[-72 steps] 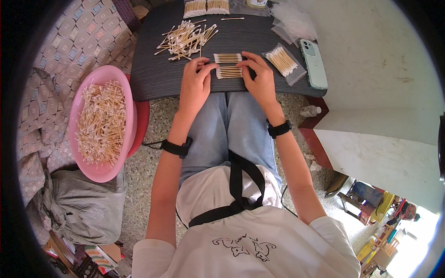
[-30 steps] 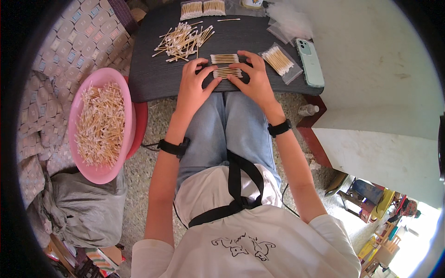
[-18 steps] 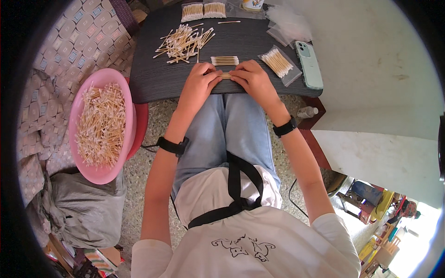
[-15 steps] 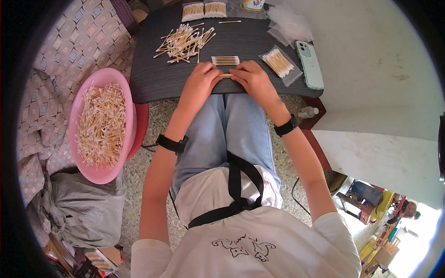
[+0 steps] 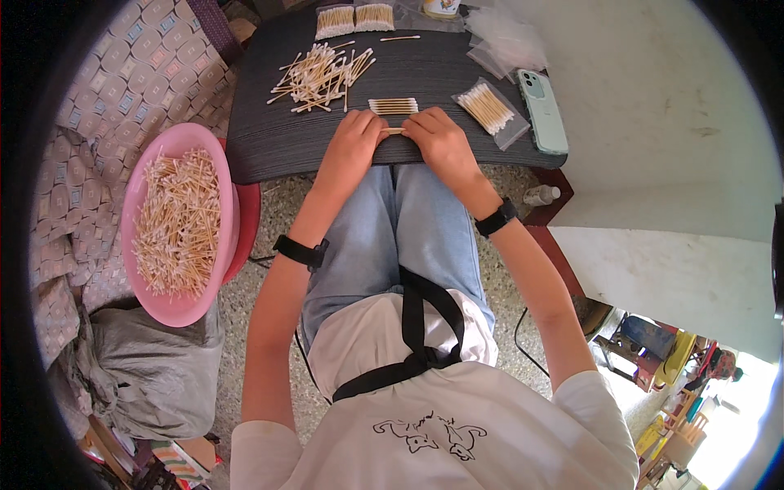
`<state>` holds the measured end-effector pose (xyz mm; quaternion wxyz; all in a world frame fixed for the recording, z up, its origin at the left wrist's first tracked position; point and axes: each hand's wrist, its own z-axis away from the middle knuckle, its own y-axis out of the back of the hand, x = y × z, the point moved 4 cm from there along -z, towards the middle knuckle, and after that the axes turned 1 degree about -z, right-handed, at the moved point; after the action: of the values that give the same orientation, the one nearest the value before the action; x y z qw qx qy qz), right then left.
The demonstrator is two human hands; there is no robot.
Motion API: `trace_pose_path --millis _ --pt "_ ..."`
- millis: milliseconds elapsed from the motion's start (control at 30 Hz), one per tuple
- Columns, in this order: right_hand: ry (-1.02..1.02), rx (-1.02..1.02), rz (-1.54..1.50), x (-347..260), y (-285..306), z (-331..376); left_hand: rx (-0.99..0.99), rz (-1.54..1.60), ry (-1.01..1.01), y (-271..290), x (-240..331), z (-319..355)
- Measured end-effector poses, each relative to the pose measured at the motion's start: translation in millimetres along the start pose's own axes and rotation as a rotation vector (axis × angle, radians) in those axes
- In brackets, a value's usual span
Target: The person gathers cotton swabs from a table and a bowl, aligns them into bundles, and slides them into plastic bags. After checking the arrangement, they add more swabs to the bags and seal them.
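Note:
At the near edge of the dark table, my left hand (image 5: 357, 135) and my right hand (image 5: 434, 137) pinch a few cotton swabs (image 5: 393, 131) between them, one hand at each end. My fingers hide the tips, so how many swabs there are I cannot tell. Just beyond my fingertips lies a neat row of swabs (image 5: 394, 106), side by side. A loose heap of cotton swabs (image 5: 321, 78) spreads beyond my left hand. To the right of my right hand rests a clear plastic bag of swabs (image 5: 487, 108).
A pale green phone (image 5: 542, 113) lies at the table's right edge, below empty clear bags (image 5: 508, 41). Filled swab bags (image 5: 354, 20) and a single swab (image 5: 400, 37) are at the back. A pink basin (image 5: 227, 237) full of swabs stands left of the table.
Both hands have drawn slightly closer together around the swabs, so less of them shows between my fingers. The whole view has shifted a little.

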<state>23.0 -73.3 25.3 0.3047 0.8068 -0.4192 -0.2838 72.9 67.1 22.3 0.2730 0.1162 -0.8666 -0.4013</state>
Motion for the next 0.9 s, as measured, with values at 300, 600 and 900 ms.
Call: trace_pose_path --millis 300,600,900 --pt "-0.05 -0.003 0.001 -7 11 -1 -0.05 -0.039 0.022 8 6 -2" --pt "-0.535 -0.274 -0.658 -17 49 -4 -0.089 0.546 0.095 40 18 8" --pt "-0.777 -0.272 -0.894 -28 67 2 -0.181 1.092 0.5 40 31 20"
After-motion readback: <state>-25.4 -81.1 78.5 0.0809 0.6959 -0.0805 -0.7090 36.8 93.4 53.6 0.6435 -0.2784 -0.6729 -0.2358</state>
